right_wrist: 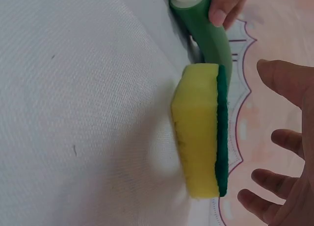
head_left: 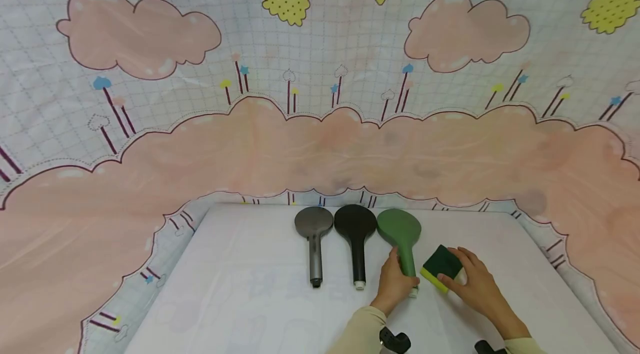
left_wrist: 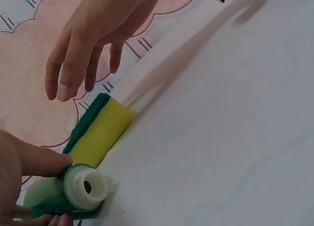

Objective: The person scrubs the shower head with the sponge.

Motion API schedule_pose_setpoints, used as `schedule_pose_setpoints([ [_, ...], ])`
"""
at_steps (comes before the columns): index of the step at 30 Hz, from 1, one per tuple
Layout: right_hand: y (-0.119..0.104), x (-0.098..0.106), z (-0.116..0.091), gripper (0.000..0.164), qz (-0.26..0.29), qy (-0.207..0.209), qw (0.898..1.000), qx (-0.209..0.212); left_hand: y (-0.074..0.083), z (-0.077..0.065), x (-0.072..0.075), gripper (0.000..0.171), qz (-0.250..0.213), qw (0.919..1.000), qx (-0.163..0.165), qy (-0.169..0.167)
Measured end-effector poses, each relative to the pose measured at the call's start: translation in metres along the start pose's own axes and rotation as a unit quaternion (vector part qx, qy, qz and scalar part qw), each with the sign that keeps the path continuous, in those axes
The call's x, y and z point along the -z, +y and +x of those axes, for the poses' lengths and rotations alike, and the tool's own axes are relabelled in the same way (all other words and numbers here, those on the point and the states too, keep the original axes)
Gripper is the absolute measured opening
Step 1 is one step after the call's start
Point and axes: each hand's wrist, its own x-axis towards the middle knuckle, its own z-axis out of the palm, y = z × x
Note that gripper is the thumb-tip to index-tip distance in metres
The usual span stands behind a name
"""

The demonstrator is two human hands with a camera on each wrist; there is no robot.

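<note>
A green shower head [head_left: 399, 225] lies on the white table, its handle toward me. My left hand [head_left: 394, 286] grips that handle near its end, thumb on one side and fingers on the other. In the left wrist view the pale threaded collar [left_wrist: 93, 188] with its round hole shows past the thumb. Just right of the handle rests a sponge [right_wrist: 196, 133], yellow with a dark green scouring layer on top. Above the sponge, my right hand [head_left: 475, 282] hovers with fingers spread; the right wrist view shows a gap between them and it.
Left of the green one, a black shower head [head_left: 355, 223] and a grey shower head [head_left: 314, 222] lie side by side, handles toward me. The white table [head_left: 240, 287] meets a patterned cloth [head_left: 350, 148] along its back edge.
</note>
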Motion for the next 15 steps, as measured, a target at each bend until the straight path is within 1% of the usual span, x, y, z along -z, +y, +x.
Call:
schedule_pose_setpoints([
  [2,0.0004,-0.0007,-0.0002,0.079,0.003,-0.001,1.000,-0.003,-0.0006,-0.0001,-0.0005,0.074,-0.003,1.0000,0.003,0.006],
  [7,0.0019,-0.0020,-0.0002,0.079,0.008,-0.001,1.000,-0.008,0.0009,-0.0003,0.0001,0.061,-0.054,0.9981,0.030,0.010],
  [10,0.0023,-0.0016,-0.0009,0.079,0.009,0.002,1.000,-0.007,0.0019,0.0006,0.0003,0.060,-0.079,0.9962,0.036,0.007],
  [13,0.0032,-0.0014,-0.0026,0.077,0.013,0.007,1.000,-0.005,0.0014,0.0022,0.0004,0.064,-0.119,0.9914,0.053,-0.002],
  [15,0.0037,-0.0013,-0.0025,0.078,0.013,0.006,1.000,-0.005,0.0009,0.0023,0.0009,0.064,-0.153,0.9855,0.072,-0.008],
])
